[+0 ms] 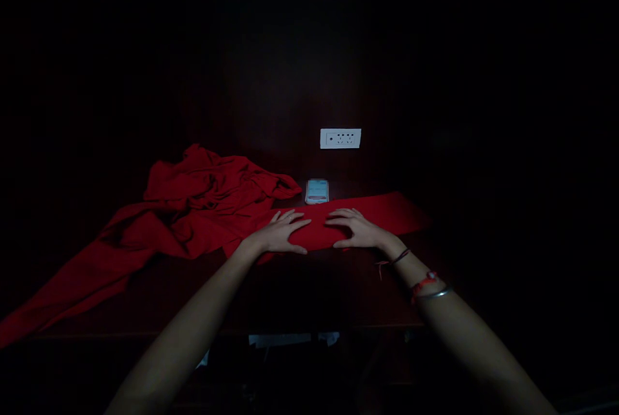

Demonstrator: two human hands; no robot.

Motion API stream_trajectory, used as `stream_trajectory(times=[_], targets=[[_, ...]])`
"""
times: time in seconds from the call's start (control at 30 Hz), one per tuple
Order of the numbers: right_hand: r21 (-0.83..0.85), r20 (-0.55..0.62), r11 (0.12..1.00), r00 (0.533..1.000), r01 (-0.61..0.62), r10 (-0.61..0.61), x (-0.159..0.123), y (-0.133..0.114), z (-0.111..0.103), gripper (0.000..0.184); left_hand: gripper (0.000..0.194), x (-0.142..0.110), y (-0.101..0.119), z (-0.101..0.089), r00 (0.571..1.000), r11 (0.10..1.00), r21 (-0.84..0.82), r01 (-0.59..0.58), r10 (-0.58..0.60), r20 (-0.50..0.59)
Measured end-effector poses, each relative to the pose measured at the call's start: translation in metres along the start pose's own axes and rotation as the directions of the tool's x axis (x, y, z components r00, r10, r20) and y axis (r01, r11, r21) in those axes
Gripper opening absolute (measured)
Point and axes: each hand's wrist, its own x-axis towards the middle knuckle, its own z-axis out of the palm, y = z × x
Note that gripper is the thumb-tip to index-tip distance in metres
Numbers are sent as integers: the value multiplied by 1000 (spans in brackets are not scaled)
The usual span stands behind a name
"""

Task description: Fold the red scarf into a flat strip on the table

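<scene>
Touching red cloth (317,229) near edges: left hand (278,234), right hand (362,232), grip apart, room between

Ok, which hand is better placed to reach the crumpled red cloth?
Probably the left hand: it is right beside the crumpled red cloth, fingers spread. The right hand is farther off, over the flat red strip, with the left hand between it and the pile.

The one camera, worn on the head, looks forward and down from the near side of the phone (317,191), above its level and near it; beyond the phone it faces what is probably a wall (294,80), too dark to be sure.
</scene>
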Motion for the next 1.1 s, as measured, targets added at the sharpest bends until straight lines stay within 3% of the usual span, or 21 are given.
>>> stream_trajectory(times=[0.1,0.2,0.43,0.7,0.93,1.1], targets=[[-66,-20,989,990,135,-137,4,-13,4,37,52,-4,11,-7,984,986,36,-163,165,-59],[-148,-8,974,985,170,-173,4,-19,5,27,30,-7,18,-11,972,969,105,-224,230,-49],[-294,-13,944,987,152,-163,3,-25,3,19,18,-8,23,-14,979,944,299,-140,178,-104],[-389,-135,920,985,50,-111,3,-30,1,19,19,-6,28,-11,966,935,339,-102,174,-189],[-338,-238,941,967,5,-91,2,-24,4,20,17,-3,36,-6,960,934,352,-66,156,-234],[-264,-110,959,984,108,-141,0,-19,5,15,16,-4,39,-3,972,951,300,-81,142,-186]])
